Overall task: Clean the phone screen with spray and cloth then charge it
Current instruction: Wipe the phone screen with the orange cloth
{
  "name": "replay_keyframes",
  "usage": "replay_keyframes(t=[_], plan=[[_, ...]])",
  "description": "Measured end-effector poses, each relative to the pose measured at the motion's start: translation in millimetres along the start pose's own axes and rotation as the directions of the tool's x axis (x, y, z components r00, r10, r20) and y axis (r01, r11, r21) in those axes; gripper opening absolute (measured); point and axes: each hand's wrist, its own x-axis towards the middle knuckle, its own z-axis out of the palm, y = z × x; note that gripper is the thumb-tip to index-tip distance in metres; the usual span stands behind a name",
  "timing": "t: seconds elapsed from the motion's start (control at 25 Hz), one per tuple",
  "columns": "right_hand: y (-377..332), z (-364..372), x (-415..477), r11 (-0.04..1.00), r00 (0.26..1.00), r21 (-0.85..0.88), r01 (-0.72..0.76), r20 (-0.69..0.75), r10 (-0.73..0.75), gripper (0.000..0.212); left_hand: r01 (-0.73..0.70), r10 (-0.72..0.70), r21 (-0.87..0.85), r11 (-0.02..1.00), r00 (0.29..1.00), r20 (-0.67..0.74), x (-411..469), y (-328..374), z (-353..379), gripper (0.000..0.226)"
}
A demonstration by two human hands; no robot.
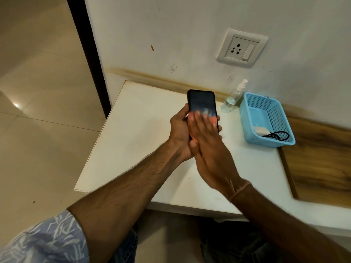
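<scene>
A black phone is held upright above the white table, screen toward me. My left hand grips its lower left edge from behind. My right hand lies flat over the lower half of the screen, pressing a pink-orange cloth against it; only the cloth's edges show around the blurred fingers. A clear spray bottle with a white nozzle stands on the table to the right of the phone. A white charger with a black cable lies in a blue basket.
A white wall socket with a switch sits on the wall above the table. A wood-grain panel borders the table on the right. Tiled floor lies to the left, beyond a black door frame.
</scene>
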Motion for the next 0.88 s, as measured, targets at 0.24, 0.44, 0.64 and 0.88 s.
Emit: replay_keyframes(t=[0.24,0.44,0.64,0.88], plan=[[-1,7,-66,0.992,0.999,-0.122,0.009,0.041,-0.004,0.055,0.018,-0.018,-0.034,0.999,1.000,0.002,2,-1,-3,0.074],[12,-15,17,0.990,1.000,-0.138,0.005,0.000,-0.005,0.054,-0.009,0.011,0.029,1.000,0.998,-0.058,2,-4,1,0.070],[14,-19,78,0.978,0.991,-0.159,-0.135,-0.015,0.134,0.054,-0.025,0.028,0.036,0.999,0.997,-0.069,0,-12,5,0.056],[-2,3,-24,1.000,1.000,-0.016,0.007,0.009,-0.007,0.052,-0.005,0.005,-0.005,1.000,1.000,-0.014,1,0,-1,0.078]])
